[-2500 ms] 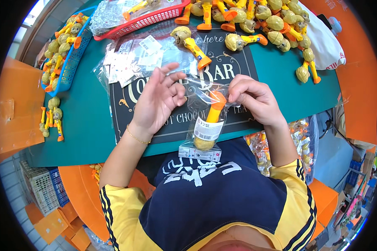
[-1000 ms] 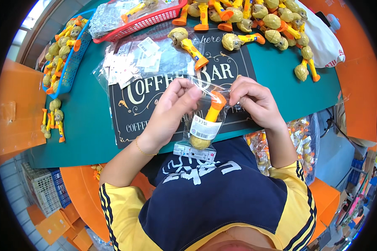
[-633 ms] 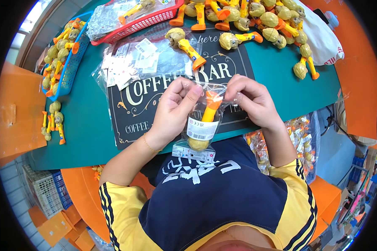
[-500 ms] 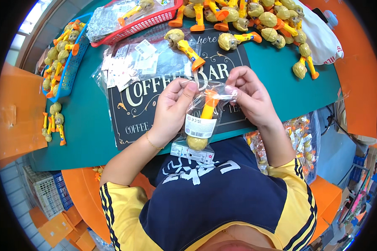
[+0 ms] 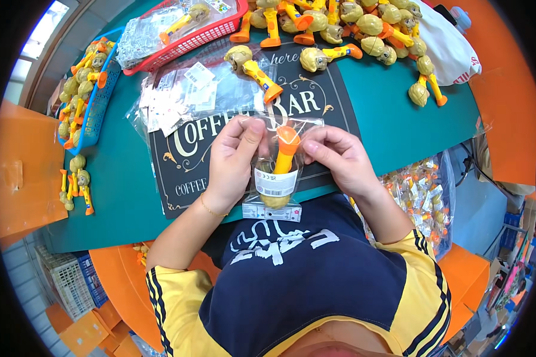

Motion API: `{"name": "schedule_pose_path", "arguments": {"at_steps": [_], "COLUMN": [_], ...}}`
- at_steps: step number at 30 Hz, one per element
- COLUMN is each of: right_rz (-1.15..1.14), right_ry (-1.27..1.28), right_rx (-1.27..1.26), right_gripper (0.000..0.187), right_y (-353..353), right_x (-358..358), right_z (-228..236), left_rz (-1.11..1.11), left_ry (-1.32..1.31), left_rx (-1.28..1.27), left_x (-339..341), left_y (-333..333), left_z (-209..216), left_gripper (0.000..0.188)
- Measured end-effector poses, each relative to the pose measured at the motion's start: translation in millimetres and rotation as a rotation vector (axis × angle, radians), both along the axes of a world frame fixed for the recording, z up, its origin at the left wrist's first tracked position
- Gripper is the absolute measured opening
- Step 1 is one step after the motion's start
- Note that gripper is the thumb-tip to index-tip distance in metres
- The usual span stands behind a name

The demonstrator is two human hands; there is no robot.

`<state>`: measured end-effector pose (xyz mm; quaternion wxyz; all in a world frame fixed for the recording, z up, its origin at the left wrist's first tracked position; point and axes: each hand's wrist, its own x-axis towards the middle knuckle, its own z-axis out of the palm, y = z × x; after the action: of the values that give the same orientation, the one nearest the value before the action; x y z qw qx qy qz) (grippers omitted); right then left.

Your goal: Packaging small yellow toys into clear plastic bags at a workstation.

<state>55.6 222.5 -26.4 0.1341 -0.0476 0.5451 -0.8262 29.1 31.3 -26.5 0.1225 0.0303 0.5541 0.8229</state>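
Note:
A clear plastic bag point(image 5: 272, 157) hangs between my hands over the table's near edge. Inside it is a yellow toy with an orange flared end point(image 5: 287, 143), its gold rounded head pointing down toward me. A white printed label point(image 5: 275, 182) lies across its middle, and a pale printed strip point(image 5: 272, 211) shows at the bag's lower end. My left hand point(image 5: 239, 152) pinches the bag's left side near the top. On the right side, my right hand point(image 5: 338, 156) pinches the film between thumb and fingers.
A black printed mat point(image 5: 190, 163) lies on the green table point(image 5: 110, 196), with flat clear bags point(image 5: 211, 89) and labels on it. Two loose toys point(image 5: 253, 72) point(image 5: 327, 56) lie beyond. A red basket point(image 5: 187, 44), a blue basket point(image 5: 95, 116) and a toy pile point(image 5: 369, 27) stand around.
My right hand has come down and inward along the bag, its fingers now closed on the film. The bagged toy sits slightly further left and more upright. The whole view has shifted a little.

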Motion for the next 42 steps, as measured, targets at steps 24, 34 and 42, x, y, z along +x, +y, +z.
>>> {"name": "schedule_pose_path", "arguments": {"at_steps": [24,34,42], "right_rz": [0.072,0.400,-0.080], "right_ry": [0.028,-0.237,0.291], "right_rx": [0.077,1.076,1.342], "right_gripper": [0.029,0.018,0.023], "right_y": [1,178,136], "right_x": [-1,23,17], "right_z": [7,62,90], "left_rz": [-0.284,-0.034,-0.044], "left_ry": [-0.151,0.972,0.904], "left_rx": [0.212,-1.322,-1.661], "left_x": [4,-70,-72], "left_y": [2,-71,-76], "left_z": [10,34,2], "left_gripper": [0.019,0.030,0.047]}}
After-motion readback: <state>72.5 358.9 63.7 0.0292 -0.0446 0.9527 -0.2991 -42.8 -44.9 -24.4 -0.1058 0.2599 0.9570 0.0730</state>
